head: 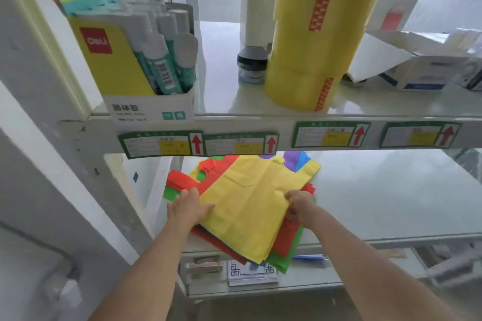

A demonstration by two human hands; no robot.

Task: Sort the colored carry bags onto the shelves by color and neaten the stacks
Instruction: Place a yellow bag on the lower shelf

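Note:
A mixed pile of carry bags lies on the middle glass shelf [391, 203], jutting over its front edge. A yellow bag [247, 203] is on top. Red bags [287, 240] and green bags [281, 260] stick out beneath it, and purple and blue corners [296, 160] show at the back. My left hand [186, 210] rests flat on the pile's left side, thumb on the yellow bag. My right hand [300, 207] grips the yellow bag's right edge, fingers curled around it.
The upper shelf carries a box of glue sticks [146, 65], a tall stack of yellow tape rolls [313, 34], a white pen cup [257, 21] and open white boxes [417, 65]. Green price labels [241, 143] line the shelf rail. A lower shelf holds small packets [251, 272].

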